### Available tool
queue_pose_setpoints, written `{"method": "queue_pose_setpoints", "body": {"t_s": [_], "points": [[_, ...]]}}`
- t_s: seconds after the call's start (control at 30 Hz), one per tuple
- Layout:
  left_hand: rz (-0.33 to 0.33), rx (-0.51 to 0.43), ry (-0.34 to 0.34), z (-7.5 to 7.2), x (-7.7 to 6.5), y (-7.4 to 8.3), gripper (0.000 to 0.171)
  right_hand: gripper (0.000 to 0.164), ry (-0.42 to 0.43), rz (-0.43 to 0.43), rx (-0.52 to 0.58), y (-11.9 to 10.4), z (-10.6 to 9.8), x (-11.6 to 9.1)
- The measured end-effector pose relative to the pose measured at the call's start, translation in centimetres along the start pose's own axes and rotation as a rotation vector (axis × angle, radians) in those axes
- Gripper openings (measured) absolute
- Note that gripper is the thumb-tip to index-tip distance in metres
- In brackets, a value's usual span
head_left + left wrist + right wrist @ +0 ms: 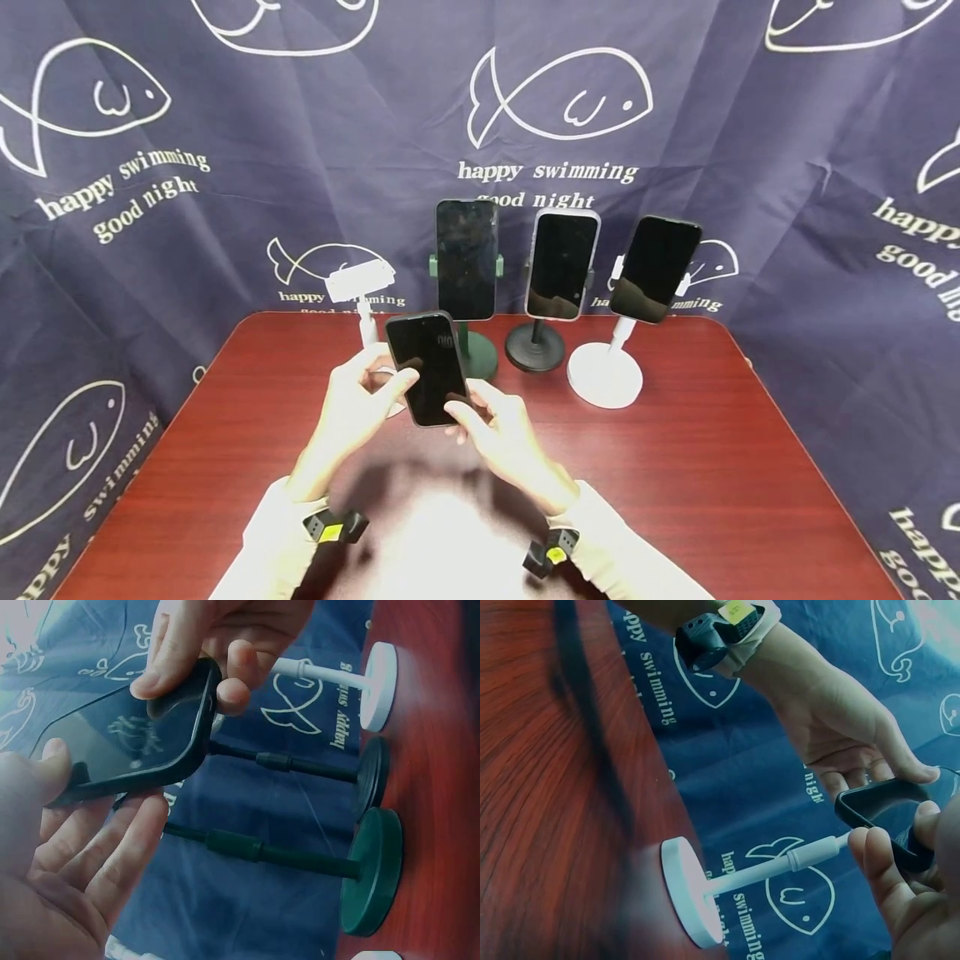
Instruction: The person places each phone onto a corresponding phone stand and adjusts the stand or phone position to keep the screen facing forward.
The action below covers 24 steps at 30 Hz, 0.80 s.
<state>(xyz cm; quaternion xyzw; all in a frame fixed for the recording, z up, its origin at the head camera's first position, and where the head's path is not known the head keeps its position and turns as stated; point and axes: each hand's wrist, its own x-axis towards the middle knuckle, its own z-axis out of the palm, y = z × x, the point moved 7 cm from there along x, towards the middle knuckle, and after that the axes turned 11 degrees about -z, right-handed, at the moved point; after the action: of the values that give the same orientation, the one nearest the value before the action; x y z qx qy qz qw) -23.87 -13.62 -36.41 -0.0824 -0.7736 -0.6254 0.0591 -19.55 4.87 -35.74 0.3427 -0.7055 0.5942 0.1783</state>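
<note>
A smartphone (pixel 429 367) in a dark case is held above the table, its black screen facing up toward the head camera. My left hand (pixel 360 408) grips its left edge, thumb on the front and fingers behind. At the lower right edge, my right hand (pixel 498 427) pinches it with the thumb over the screen. Both hands also show on the phone (pixel 150 742) in the left wrist view. Just behind the left hand stands a white phone stand (pixel 362 281) with its head tilted; its base is partly hidden by the hand and phone.
Behind, a green stand (pixel 480 358), a black stand (pixel 535 347) and another white stand (pixel 604 375) each carry an upright phone with a dark screen. They stand on a red-brown wooden table (pixel 697 467). A blue fish-print cloth (pixel 420 167) hangs behind the table.
</note>
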Motion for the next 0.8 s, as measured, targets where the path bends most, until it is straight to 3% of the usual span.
{"method": "queue_pose_setpoints", "body": {"t_s": [0.2, 0.37, 0.53, 0.8], "points": [[0.069, 0.102, 0.054, -1.6, 0.0, 0.6, 0.019, 0.021, 0.009, 0.018, 0.054, -0.1, 0.3, 0.9], [0.083, 0.176, 0.088, -2.3, -0.7, 1.8, 0.012, 0.017, 0.003, 0.068, 0.075, -0.1, 0.3, 2.2], [0.094, 0.174, 0.091, -3.1, -1.2, 2.2, 0.009, 0.017, -0.019, 0.118, 0.09, 0.2, 0.9, 3.4], [0.1, 0.222, 0.126, -5.0, -1.1, 3.5, 0.006, 0.023, -0.046, 0.105, 0.175, 3.3, 3.1, 4.7]]}}
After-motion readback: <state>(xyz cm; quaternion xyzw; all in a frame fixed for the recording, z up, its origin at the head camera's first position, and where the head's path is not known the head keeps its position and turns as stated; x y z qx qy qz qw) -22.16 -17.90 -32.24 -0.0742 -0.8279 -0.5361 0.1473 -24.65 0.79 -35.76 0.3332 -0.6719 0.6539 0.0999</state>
